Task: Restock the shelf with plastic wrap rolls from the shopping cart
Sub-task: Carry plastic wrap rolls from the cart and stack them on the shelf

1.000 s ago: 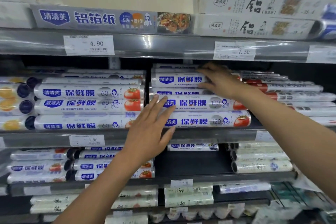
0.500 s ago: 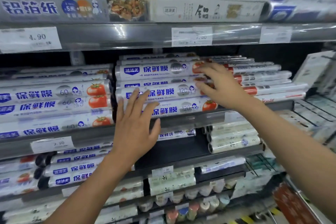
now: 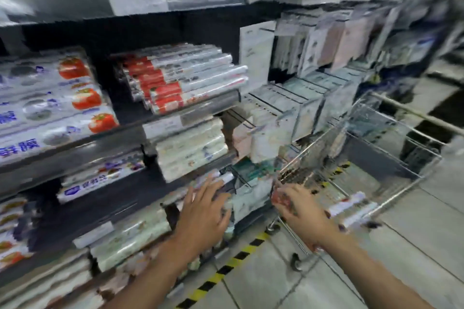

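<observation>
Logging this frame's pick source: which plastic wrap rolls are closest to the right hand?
The white rolls in the shopping cart, just past the right hand; the tomato-printed shelf stacks sit far up and left.

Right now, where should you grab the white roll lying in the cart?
Probably around its middle, coming from above: the roll lies flat and long in the shopping cart, whose wire walls block the sides while the top is open.
</observation>
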